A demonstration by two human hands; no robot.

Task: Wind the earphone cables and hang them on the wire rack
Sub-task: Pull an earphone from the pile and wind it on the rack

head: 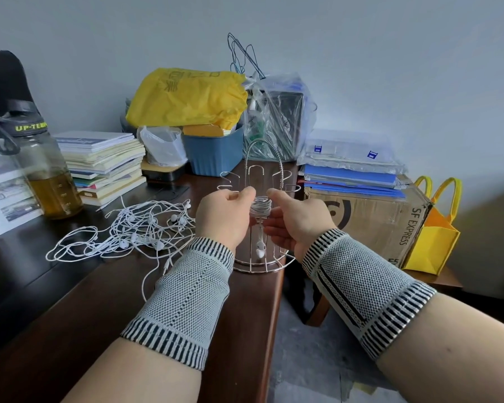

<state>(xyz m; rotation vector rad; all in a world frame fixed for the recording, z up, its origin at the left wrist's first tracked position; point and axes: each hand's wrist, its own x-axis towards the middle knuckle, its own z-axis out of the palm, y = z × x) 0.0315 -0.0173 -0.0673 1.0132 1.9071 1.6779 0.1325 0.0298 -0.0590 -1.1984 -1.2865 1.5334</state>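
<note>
On the dark wooden table (70, 301), right at its far right edge, stands the wire rack (259, 181), chrome, with hooked arms fanning out near the top. To its left sprawls a loose tangle of white earphone cables (122, 231), buds and plugs all knotted together, well short of being sorted. Both hands are up in front of the rack: the left hand (221, 219) is curled, thumb and fingers pinching one side of the wound coil (261, 206), and the right hand (296, 225) meets it from the other side, thumb on top, fingers cupped beneath. One earbud (259, 247) dangles free below the coil on a short tail.

That coil is featherlight and limp, and I'd judge it springy too, ready to unwind the instant pressure goes. Best held across the wrapped waist, where the turns bind each other, never by the dangling bud. The thin cord looks slick, so hooking it wants a loop kept open.
</note>
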